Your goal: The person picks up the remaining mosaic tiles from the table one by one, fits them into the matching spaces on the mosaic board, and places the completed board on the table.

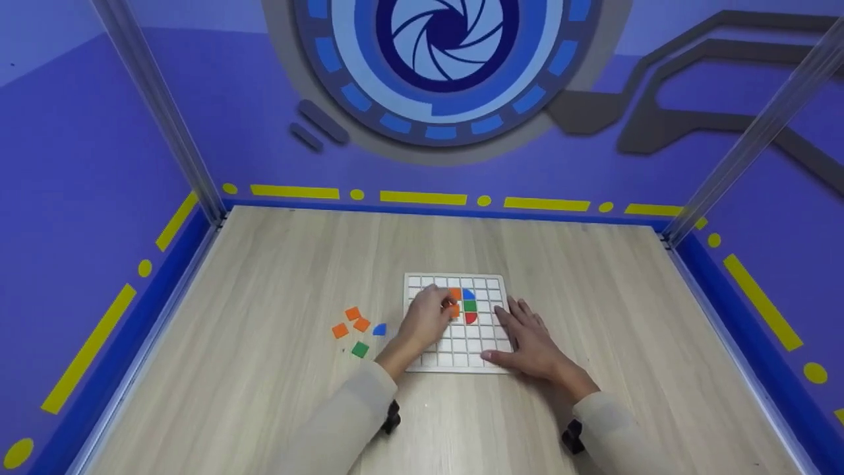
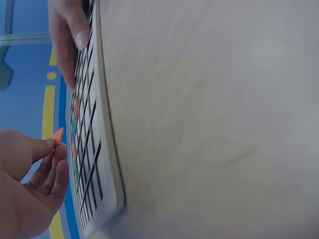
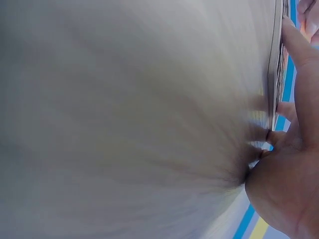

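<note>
A white gridded board [image 1: 455, 360] lies on the table under both hands. My left hand [image 1: 427, 319] is over its upper left part and pinches an orange square tile [image 2: 59, 135] between thumb and fingertips. Just right of those fingertips, the board carries another orange square [image 1: 455, 293], a blue quarter-circle piece [image 1: 468, 294], a green square [image 1: 470, 306] and a red rounded piece [image 1: 471, 318]. With fingers spread, my right hand [image 1: 531, 344] rests along the board's right edge, thumb on its lower right corner area. The left hand covers some of the grid cells.
Left of the board lie several loose tiles: orange squares [image 1: 353, 313], a blue quarter-circle tile [image 1: 380, 329] and a green square tile [image 1: 360, 349]. The wooden table [image 1: 264, 284] is bordered by blue-purple panels [image 1: 217, 112] and metal posts [image 1: 165, 112].
</note>
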Action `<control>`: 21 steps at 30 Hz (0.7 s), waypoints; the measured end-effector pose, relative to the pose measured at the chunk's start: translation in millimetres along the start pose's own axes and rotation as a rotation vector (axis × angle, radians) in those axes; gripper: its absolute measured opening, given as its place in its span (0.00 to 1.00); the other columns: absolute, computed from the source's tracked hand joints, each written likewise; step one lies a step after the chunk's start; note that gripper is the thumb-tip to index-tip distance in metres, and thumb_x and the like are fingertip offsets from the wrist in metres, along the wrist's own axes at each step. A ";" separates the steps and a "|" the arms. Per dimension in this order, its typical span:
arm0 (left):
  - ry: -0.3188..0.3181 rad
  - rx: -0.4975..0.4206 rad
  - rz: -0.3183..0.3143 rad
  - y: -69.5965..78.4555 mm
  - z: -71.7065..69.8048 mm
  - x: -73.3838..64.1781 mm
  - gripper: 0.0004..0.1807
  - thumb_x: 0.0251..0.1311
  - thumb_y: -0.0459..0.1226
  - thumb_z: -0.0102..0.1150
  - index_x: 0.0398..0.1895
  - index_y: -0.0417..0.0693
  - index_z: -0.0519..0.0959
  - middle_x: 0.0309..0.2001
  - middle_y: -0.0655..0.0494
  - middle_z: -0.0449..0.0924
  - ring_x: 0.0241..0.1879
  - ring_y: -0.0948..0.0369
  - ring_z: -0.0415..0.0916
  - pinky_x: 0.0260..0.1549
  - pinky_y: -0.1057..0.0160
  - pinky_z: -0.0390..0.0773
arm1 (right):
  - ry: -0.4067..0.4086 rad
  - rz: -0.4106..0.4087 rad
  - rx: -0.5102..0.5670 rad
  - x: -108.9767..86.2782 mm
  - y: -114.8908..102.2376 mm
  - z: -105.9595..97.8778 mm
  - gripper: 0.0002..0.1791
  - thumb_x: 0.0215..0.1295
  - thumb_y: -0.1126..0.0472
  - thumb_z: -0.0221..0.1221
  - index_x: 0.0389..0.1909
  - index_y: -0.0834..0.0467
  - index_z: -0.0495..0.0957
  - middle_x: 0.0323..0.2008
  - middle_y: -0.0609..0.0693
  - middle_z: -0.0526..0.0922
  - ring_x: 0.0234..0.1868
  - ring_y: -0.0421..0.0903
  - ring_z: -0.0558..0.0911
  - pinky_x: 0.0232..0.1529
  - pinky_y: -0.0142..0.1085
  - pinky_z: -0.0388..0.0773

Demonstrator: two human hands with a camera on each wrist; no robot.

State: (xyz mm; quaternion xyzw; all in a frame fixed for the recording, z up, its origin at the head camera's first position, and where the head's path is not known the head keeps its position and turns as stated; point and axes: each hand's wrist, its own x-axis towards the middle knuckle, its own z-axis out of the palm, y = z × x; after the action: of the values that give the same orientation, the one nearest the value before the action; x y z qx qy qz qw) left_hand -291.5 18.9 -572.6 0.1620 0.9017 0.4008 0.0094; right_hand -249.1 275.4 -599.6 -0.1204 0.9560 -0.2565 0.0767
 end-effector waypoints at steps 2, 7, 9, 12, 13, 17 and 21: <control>0.003 0.007 0.012 2.0 6.7 2.7 0.07 0.71 0.30 0.64 0.48 0.46 0.84 0.43 0.59 0.78 0.43 0.64 0.75 0.44 0.64 0.79 | -0.006 -0.004 -0.002 -0.4 0.6 0.3 0.62 0.58 0.24 0.66 0.84 0.53 0.56 0.86 0.57 0.44 0.85 0.60 0.38 0.80 0.62 0.37; 0.013 0.017 0.017 4.1 12.9 8.3 0.05 0.70 0.28 0.65 0.43 0.45 0.83 0.38 0.58 0.78 0.39 0.63 0.74 0.40 0.63 0.78 | -0.004 -0.011 -0.010 1.0 1.3 -1.2 0.61 0.59 0.24 0.66 0.84 0.53 0.56 0.85 0.58 0.44 0.85 0.60 0.38 0.80 0.61 0.37; 0.014 0.035 0.017 3.4 13.7 8.3 0.04 0.70 0.28 0.65 0.42 0.45 0.83 0.38 0.57 0.78 0.39 0.63 0.74 0.40 0.63 0.78 | 0.001 -0.014 -0.010 1.4 1.6 -1.3 0.61 0.59 0.24 0.66 0.84 0.54 0.57 0.85 0.59 0.45 0.85 0.61 0.39 0.79 0.63 0.37; 0.011 0.047 0.012 2.8 14.1 7.5 0.04 0.70 0.28 0.65 0.42 0.45 0.83 0.38 0.57 0.78 0.39 0.63 0.74 0.41 0.62 0.79 | -0.001 -0.011 -0.012 2.1 1.2 -1.7 0.61 0.59 0.25 0.66 0.84 0.54 0.56 0.85 0.59 0.44 0.85 0.61 0.38 0.79 0.62 0.36; 0.009 0.051 0.008 2.6 14.2 7.1 0.04 0.70 0.29 0.65 0.42 0.45 0.83 0.38 0.57 0.78 0.39 0.63 0.74 0.41 0.62 0.79 | -0.002 -0.011 -0.011 2.2 1.1 -1.7 0.61 0.59 0.25 0.66 0.84 0.54 0.56 0.85 0.59 0.44 0.85 0.61 0.38 0.79 0.62 0.36; -0.008 0.054 -0.009 2.5 15.1 4.8 0.03 0.71 0.30 0.65 0.43 0.46 0.84 0.40 0.57 0.76 0.40 0.63 0.74 0.41 0.62 0.79 | -0.006 -0.010 -0.004 2.2 1.1 -1.1 0.61 0.59 0.24 0.66 0.84 0.54 0.56 0.85 0.58 0.44 0.85 0.60 0.38 0.80 0.62 0.36; -0.022 0.052 -0.022 2.4 16.2 2.9 0.03 0.72 0.31 0.64 0.44 0.45 0.85 0.42 0.56 0.75 0.40 0.62 0.73 0.42 0.62 0.78 | 0.001 -0.013 0.008 0.9 1.3 -0.6 0.61 0.59 0.24 0.66 0.84 0.54 0.56 0.85 0.58 0.44 0.85 0.61 0.38 0.80 0.62 0.36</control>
State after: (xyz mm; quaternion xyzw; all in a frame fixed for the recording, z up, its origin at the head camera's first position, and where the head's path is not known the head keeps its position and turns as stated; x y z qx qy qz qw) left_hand -291.2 32.9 -581.5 0.1565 0.9133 0.3755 0.0195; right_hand -250.2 276.5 -599.8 -0.1263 0.9541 -0.2610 0.0748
